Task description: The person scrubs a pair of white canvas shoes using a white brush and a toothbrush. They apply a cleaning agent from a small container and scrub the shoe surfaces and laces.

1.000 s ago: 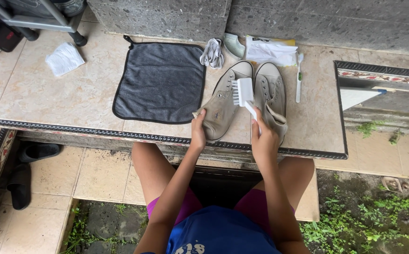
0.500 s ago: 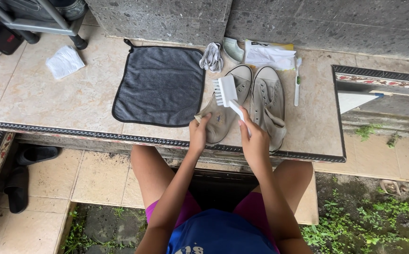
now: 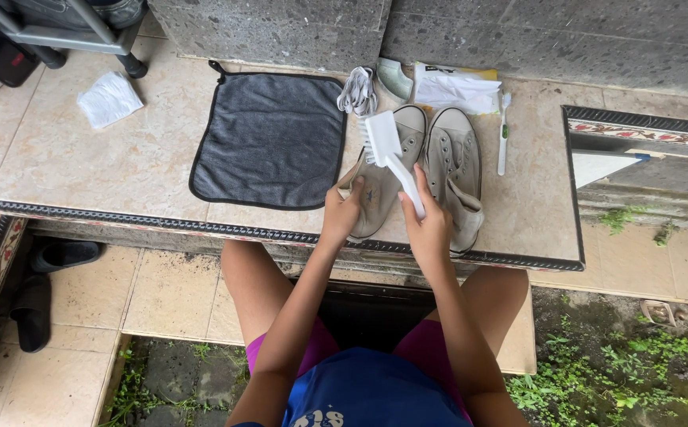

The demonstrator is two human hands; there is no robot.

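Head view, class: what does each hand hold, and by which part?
The right hand grips a white scrub brush by its handle. The left hand holds the left grey sneaker at its heel end.

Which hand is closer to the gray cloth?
Left. The left hand rests on the heel of a gray shoe, just right of the gray cloth. The right hand holds the white brush farther right, beyond that shoe.

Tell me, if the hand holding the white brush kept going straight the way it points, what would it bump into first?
Probably the grey shoe: the right hand points up the table toward the wall, with its brush over that shoe. Height is unclear.
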